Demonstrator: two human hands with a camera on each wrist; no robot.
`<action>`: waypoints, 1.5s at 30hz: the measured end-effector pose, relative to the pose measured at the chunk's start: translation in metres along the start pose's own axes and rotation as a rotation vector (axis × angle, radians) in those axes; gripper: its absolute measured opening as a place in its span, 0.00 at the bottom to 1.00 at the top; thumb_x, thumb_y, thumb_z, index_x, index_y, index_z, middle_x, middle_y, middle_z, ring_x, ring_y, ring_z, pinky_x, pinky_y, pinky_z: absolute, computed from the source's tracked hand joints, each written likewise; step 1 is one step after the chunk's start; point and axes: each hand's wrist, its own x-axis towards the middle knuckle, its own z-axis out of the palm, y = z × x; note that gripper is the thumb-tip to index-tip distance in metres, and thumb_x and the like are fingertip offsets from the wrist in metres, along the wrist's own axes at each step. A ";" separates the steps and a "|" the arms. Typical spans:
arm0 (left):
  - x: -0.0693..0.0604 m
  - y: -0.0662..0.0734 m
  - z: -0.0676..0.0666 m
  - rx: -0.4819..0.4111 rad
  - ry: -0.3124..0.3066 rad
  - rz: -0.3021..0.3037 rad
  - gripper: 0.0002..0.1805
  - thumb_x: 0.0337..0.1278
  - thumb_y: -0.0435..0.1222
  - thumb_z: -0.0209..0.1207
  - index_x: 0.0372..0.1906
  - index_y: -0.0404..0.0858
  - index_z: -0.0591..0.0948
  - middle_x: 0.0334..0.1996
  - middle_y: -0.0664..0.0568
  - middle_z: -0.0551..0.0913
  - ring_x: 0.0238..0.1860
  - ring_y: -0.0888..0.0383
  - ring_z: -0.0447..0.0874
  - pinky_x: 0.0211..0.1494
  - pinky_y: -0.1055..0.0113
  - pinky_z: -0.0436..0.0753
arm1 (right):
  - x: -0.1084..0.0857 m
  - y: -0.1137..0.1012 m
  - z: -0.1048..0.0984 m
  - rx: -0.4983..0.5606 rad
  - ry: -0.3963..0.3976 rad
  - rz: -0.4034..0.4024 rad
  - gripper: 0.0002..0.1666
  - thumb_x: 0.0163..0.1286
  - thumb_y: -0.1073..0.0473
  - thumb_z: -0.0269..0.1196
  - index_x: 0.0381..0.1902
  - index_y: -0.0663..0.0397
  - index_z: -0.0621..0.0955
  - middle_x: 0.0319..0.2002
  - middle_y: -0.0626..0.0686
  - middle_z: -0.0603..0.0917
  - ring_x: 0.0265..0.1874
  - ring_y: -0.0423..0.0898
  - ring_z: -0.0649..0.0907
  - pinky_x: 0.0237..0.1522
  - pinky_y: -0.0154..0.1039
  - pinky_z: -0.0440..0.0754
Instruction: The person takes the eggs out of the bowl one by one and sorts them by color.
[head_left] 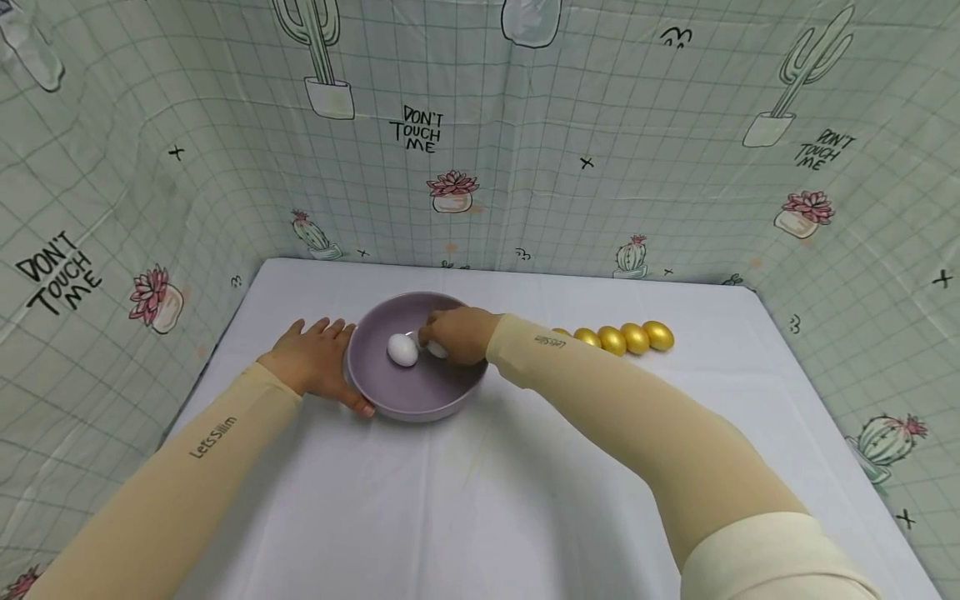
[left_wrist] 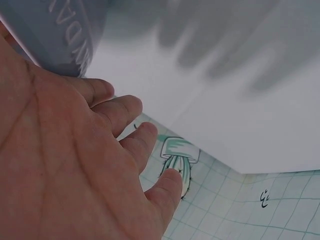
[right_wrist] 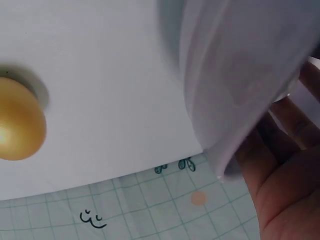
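A purple bowl (head_left: 408,402) stands on the white table, left of its middle. Inside it lies a white egg (head_left: 402,350). My right hand (head_left: 461,335) reaches down into the bowl over its right side, fingers curled around a second white egg (head_left: 437,349), mostly covered by the hand. The right wrist view shows these fingers (right_wrist: 295,122) behind the bowl's wall (right_wrist: 235,75), with only a bit of white visible near them. With fingers spread and straight, my left hand (head_left: 318,362) rests against the bowl's left side, its thumb along the near edge.
Several golden eggs (head_left: 635,338) form a row on the table right of the bowl, partly hidden behind my right forearm. One golden egg (right_wrist: 20,120) shows in the right wrist view. A grid-patterned cloth (head_left: 525,125) with printed cacti surrounds the white tabletop (head_left: 420,517).
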 end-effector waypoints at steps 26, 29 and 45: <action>0.002 0.001 0.001 -0.025 -0.020 0.001 0.77 0.23 0.76 0.69 0.75 0.27 0.59 0.71 0.28 0.61 0.71 0.29 0.56 0.69 0.31 0.53 | -0.011 -0.002 0.002 -0.146 0.060 -0.038 0.27 0.66 0.62 0.67 0.63 0.41 0.81 0.53 0.50 0.82 0.49 0.47 0.83 0.52 0.43 0.81; 0.003 0.004 0.000 -0.020 -0.023 0.004 0.76 0.24 0.76 0.68 0.75 0.27 0.59 0.71 0.28 0.60 0.71 0.29 0.56 0.69 0.31 0.54 | -0.021 -0.003 -0.007 -0.138 0.076 -0.028 0.31 0.64 0.63 0.67 0.66 0.39 0.78 0.58 0.49 0.80 0.54 0.47 0.81 0.53 0.44 0.81; 0.000 0.003 -0.002 -0.006 -0.015 -0.009 0.76 0.22 0.75 0.70 0.73 0.24 0.61 0.71 0.28 0.62 0.71 0.29 0.57 0.69 0.32 0.56 | -0.106 0.012 -0.030 -0.109 0.228 -0.133 0.33 0.59 0.68 0.68 0.63 0.44 0.78 0.61 0.48 0.78 0.44 0.44 0.84 0.39 0.41 0.82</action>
